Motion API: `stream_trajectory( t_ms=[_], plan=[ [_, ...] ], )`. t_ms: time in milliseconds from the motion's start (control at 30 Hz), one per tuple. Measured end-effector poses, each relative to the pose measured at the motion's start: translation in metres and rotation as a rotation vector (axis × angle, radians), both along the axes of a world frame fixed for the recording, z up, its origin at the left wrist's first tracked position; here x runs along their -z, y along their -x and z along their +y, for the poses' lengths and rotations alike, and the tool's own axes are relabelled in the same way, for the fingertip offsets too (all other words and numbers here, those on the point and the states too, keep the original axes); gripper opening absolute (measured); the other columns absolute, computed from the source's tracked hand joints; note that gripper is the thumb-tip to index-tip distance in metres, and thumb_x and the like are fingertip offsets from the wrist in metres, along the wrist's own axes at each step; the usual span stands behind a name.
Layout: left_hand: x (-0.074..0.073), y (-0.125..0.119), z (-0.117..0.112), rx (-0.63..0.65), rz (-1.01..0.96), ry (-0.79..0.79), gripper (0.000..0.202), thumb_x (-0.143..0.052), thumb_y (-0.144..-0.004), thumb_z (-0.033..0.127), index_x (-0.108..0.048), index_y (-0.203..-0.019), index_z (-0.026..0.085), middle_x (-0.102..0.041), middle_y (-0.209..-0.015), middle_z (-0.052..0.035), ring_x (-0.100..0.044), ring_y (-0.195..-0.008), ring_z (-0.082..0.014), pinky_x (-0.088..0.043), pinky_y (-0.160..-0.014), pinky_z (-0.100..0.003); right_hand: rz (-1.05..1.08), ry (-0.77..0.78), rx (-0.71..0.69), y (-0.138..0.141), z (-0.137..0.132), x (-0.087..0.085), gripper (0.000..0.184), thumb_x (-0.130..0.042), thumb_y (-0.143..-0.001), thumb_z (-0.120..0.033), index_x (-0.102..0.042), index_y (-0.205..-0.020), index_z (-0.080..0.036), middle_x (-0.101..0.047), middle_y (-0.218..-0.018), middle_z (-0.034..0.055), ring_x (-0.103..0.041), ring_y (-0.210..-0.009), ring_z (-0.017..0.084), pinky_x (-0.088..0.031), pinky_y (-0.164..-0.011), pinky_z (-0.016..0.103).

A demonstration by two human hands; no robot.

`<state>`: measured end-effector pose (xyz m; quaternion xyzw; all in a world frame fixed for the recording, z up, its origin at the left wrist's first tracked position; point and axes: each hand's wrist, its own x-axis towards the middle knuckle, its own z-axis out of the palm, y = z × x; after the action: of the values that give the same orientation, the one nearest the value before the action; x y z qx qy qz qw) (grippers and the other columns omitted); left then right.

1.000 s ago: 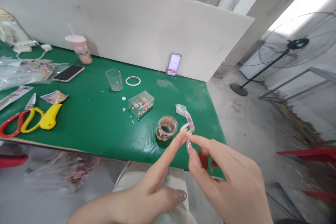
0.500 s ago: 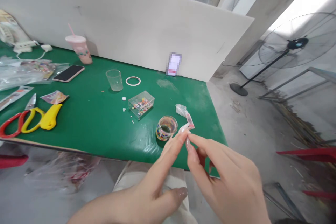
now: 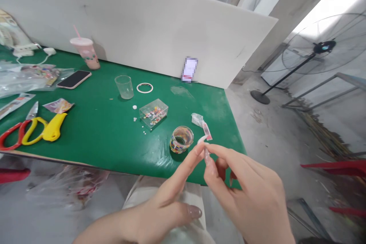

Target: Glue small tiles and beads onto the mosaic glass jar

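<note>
My left hand (image 3: 164,207) is open, its index finger stretched forward and its thumb held apart. At that fingertip, my right hand (image 3: 246,190) pinches with thumb and index finger; whatever lies between them is too small to make out. Just beyond the fingertips stands a small glass (image 3: 181,140) with coloured mosaic squares around its side, upright on the green table. To the right of the glass lies a small red-and-white tube (image 3: 207,131), beside a crumpled clear wrapper (image 3: 197,119). A clear box (image 3: 154,114) holds colourful small tiles.
Behind the box are a plain clear glass (image 3: 124,87) and a white ring (image 3: 145,88). Scissors (image 3: 21,129), a yellow-handled tool (image 3: 55,127), a phone (image 3: 74,79) and a pink cup (image 3: 85,53) occupy the left. A white partition (image 3: 143,26) borders the back; a lit phone (image 3: 190,69) leans there.
My left index finger has tilted slightly and my right finger and thumb have shifted a little at its tip. The things on the table have stayed in place.
</note>
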<state>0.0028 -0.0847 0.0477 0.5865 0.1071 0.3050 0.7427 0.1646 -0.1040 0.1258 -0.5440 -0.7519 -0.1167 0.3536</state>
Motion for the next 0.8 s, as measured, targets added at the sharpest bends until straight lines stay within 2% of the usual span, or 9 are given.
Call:
stream_trajectory(
  t_ms=[167, 300, 400, 533, 633, 800],
  plan=[
    [0.008, -0.008, -0.001, 0.045, -0.143, 0.145, 0.083, -0.065, -0.086, 0.031, -0.014, -0.149, 0.050, -0.004, -0.164, 0.0113, 0.005, -0.150, -0.0315, -0.003, -0.120, -0.055, 0.027, 0.010, 0.006, -0.002, -0.002, -0.001, 0.013, -0.053, -0.085, -0.011, -0.066, -0.086, -0.015, -0.056, -0.053, -0.0065, -0.051, -0.044, 0.007, -0.042, -0.047, 0.020],
    [0.014, -0.013, -0.003, 0.008, -0.206, 0.142, 0.080, -0.062, -0.086, 0.039, -0.015, -0.150, 0.048, -0.016, -0.162, 0.0097, -0.002, -0.150, -0.0302, -0.003, -0.121, -0.053, 0.036, 0.033, 0.018, -0.001, -0.002, -0.002, 0.013, -0.054, -0.085, -0.011, -0.066, -0.087, -0.016, -0.055, -0.053, -0.0072, -0.050, -0.044, 0.006, -0.041, -0.047, 0.019],
    [0.007, -0.010, -0.001, 0.036, -0.200, 0.133, 0.076, -0.057, -0.089, 0.034, -0.014, -0.150, 0.048, -0.018, -0.162, 0.0093, -0.003, -0.150, -0.0291, -0.002, -0.120, -0.054, 0.045, 0.047, 0.018, 0.000, -0.002, -0.003, 0.013, -0.054, -0.085, -0.012, -0.066, -0.087, -0.016, -0.055, -0.053, -0.0072, -0.049, -0.044, 0.006, -0.040, -0.047, 0.019],
    [-0.002, -0.003, 0.004, 0.099, -0.164, 0.128, 0.079, -0.057, -0.089, 0.028, -0.012, -0.149, 0.050, -0.015, -0.163, 0.0109, -0.001, -0.150, -0.0284, -0.006, -0.120, -0.055, 0.056, 0.033, 0.020, 0.000, -0.004, -0.003, 0.014, -0.053, -0.085, -0.013, -0.066, -0.085, -0.017, -0.053, -0.052, -0.0074, -0.047, -0.042, 0.007, -0.039, -0.044, 0.020],
    [0.000, -0.003, 0.005, 0.091, -0.177, 0.136, 0.078, -0.056, -0.089, 0.027, -0.013, -0.150, 0.049, -0.016, -0.162, 0.0102, -0.002, -0.150, -0.0290, -0.008, -0.119, -0.057, 0.046, 0.031, 0.036, -0.001, -0.005, -0.002, 0.014, -0.052, -0.085, -0.013, -0.066, -0.084, -0.017, -0.054, -0.052, -0.0070, -0.047, -0.041, 0.007, -0.039, -0.044, 0.020],
    [0.007, -0.007, 0.003, 0.076, -0.210, 0.144, 0.079, -0.057, -0.087, 0.024, -0.016, -0.149, 0.049, -0.020, -0.162, 0.0088, -0.002, -0.150, -0.0292, -0.003, -0.118, -0.060, 0.035, 0.054, 0.045, -0.001, -0.005, -0.002, 0.013, -0.054, -0.085, -0.013, -0.066, -0.087, -0.018, -0.054, -0.053, -0.0071, -0.049, -0.043, 0.007, -0.041, -0.046, 0.020]
  ],
)
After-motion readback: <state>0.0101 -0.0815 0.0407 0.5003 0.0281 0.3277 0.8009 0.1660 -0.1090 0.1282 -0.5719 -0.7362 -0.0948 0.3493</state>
